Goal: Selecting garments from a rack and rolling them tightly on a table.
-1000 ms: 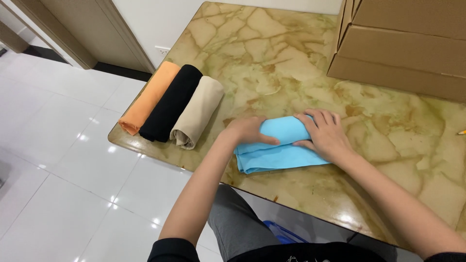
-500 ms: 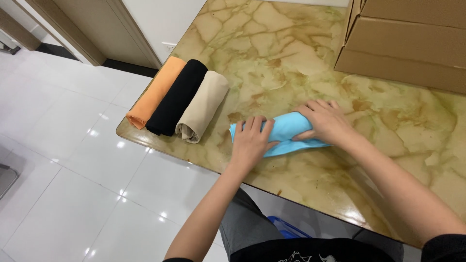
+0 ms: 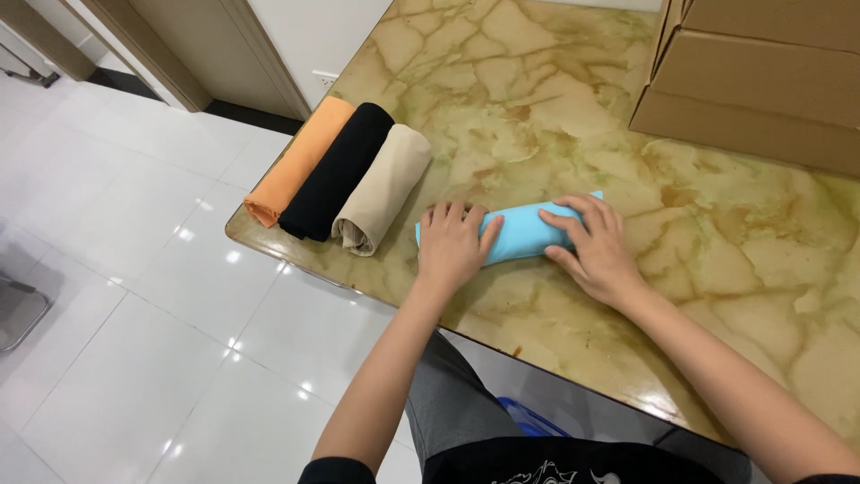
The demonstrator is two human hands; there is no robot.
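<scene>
I see the light blue rolled cloth (image 3: 524,231) lying on the marbled yellow-green table (image 3: 717,233), close to the table's near edge, with its long axis running left to right and its far right end tilted a little away from me. My left hand (image 3: 452,246) lies flat over the left end of that blue roll, fingers spread and pressed down on it, not curled around it. My right hand (image 3: 596,251) rests on the roll's right part, fingers extended across the top and the thumb at the near side, a loose open press rather than a closed grasp. Just left of the blue roll, near but not touching it, lies a beige rolled cloth (image 3: 383,190); touching that on its far side from the blue roll is a black rolled cloth (image 3: 337,170), then an orange rolled cloth (image 3: 296,161) at the table's corner. Well beyond the blue roll, at the table's far right, stand stacked cardboard boxes (image 3: 761,81). Below the blue roll's edge of the table is glossy white tiled floor (image 3: 134,341)
</scene>
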